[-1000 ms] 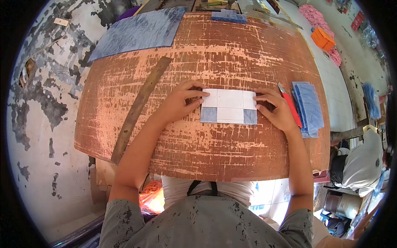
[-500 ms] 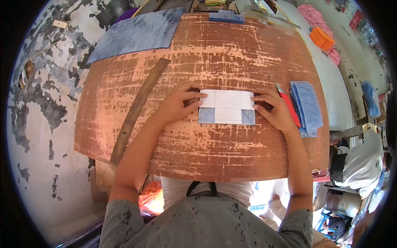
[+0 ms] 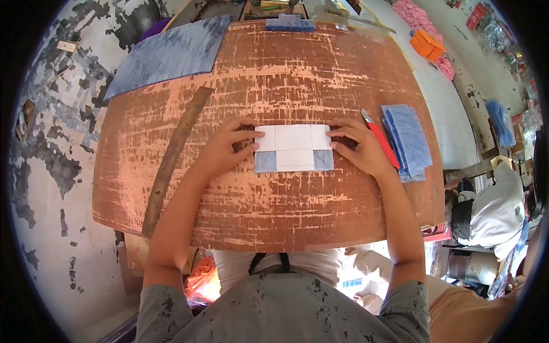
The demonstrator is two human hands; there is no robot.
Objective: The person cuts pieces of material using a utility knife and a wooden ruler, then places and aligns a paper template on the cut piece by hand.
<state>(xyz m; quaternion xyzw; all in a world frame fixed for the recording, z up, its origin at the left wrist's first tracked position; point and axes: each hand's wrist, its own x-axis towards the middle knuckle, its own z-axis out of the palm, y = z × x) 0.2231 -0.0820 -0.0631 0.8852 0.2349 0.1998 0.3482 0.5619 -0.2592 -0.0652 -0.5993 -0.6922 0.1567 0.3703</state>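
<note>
A white paper template (image 3: 294,138) with ruled lines lies flat on a small blue-grey sheet (image 3: 266,162), which shows at its two lower corners. My left hand (image 3: 227,143) holds the template's left edge, thumb and fingertips spread along it. At the opposite edge, my right hand (image 3: 355,146) holds it the same way. A red-handled cutter knife (image 3: 382,140) with its blade out lies just beyond my right hand. Beside the knife is a stack of blue-grey pieces (image 3: 409,143).
The worn brown board (image 3: 274,211) forms the work surface. A long wooden strip (image 3: 177,160) lies left of my left arm. A large blue-grey sheet (image 3: 171,54) covers the far left corner. More blue pieces (image 3: 290,24) sit at the far edge. A person's tan clothing (image 3: 474,311) shows at lower right.
The whole view has shifted, so the board and everything on it appear further left. Both hands stay at the template's edges. More of the person's tan clothing shows at lower right.
</note>
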